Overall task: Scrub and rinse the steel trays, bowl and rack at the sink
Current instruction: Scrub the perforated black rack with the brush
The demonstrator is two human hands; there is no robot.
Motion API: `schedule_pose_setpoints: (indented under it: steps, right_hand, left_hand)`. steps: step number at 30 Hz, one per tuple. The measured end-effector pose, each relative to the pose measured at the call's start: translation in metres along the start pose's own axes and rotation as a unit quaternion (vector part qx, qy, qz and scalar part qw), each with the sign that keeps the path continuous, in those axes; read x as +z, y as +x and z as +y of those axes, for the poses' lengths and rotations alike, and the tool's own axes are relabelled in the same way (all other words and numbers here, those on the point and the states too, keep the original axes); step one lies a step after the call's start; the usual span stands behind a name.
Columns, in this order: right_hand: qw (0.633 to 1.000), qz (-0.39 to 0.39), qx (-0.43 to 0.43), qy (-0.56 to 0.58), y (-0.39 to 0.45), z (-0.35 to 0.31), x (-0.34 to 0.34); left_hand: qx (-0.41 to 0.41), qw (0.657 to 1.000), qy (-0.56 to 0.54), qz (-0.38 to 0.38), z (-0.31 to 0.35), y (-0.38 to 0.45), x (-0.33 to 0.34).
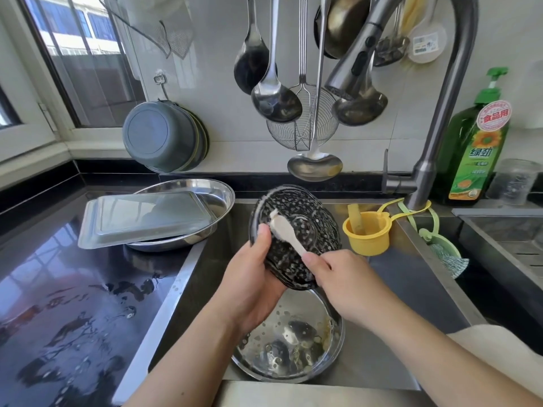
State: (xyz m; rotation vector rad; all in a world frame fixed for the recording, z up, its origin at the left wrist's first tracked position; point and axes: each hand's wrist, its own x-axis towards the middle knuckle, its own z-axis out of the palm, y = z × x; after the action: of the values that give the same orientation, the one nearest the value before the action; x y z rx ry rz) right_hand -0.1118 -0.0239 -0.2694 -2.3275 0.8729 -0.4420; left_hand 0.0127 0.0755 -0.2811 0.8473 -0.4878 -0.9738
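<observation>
The round holey rack point(296, 230) is held tilted over the sink point(411, 289) by the left hand point(252, 277), fingers wrapped round it. A brush point(286, 230) is gripped by the right hand point(349, 283), above the steel bowl point(291, 342).

Black glossy countertop point(73, 289) at left, wet and reflective, running back to the tiled wall. On it, near the sink's edge, a round steel tray point(219, 198) with a rectangular steel tray point(147, 218) laid upside down across it. Steel sink point(390, 304) at centre, a steel bowl point(291, 345) on its bottom. Green detergent bottle point(476, 148) and clear jar point(512, 182) standing behind.
</observation>
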Motion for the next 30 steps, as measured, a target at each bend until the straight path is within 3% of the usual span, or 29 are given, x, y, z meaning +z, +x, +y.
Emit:
schedule_pose_setpoints:
  steps: [4,8,12,17,21,25,28,30]
  right_hand:
    - [0.997,-0.072,-0.002,-0.031,-0.003,-0.001,0.002]
    - [0.999,-0.026,0.034,-0.012,0.001,0.003,-0.007]
    - [0.995,-0.092,-0.014,-0.026,-0.009,-0.004,0.002]
    - [0.999,-0.024,0.019,-0.022,0.000,0.001,-0.005]
    - [0.995,-0.085,-0.019,-0.050,-0.007,0.001,0.004]
    - [0.999,-0.027,0.024,-0.036,0.001,0.004,-0.004]
    - [0.994,-0.102,-0.009,-0.048,-0.007,0.002,0.001]
    - [0.993,-0.106,-0.014,-0.054,-0.009,-0.001,0.003]
  left_hand:
    - [-0.011,1.000,-0.021,-0.009,0.000,0.001,-0.004]
    - [-0.018,0.999,-0.037,-0.027,0.002,0.003,-0.003]
    - [-0.016,0.997,-0.071,-0.018,0.003,0.004,-0.008]
    - [-0.008,0.997,-0.074,-0.024,0.003,0.002,-0.006]
    - [-0.013,0.996,-0.084,-0.018,0.003,0.005,-0.010]
    - [-0.016,0.997,-0.066,-0.035,0.000,0.006,-0.012]
    - [-0.022,0.997,-0.069,-0.030,-0.002,0.006,-0.012]
    - [-0.012,0.997,-0.073,-0.029,-0.001,0.007,-0.013]
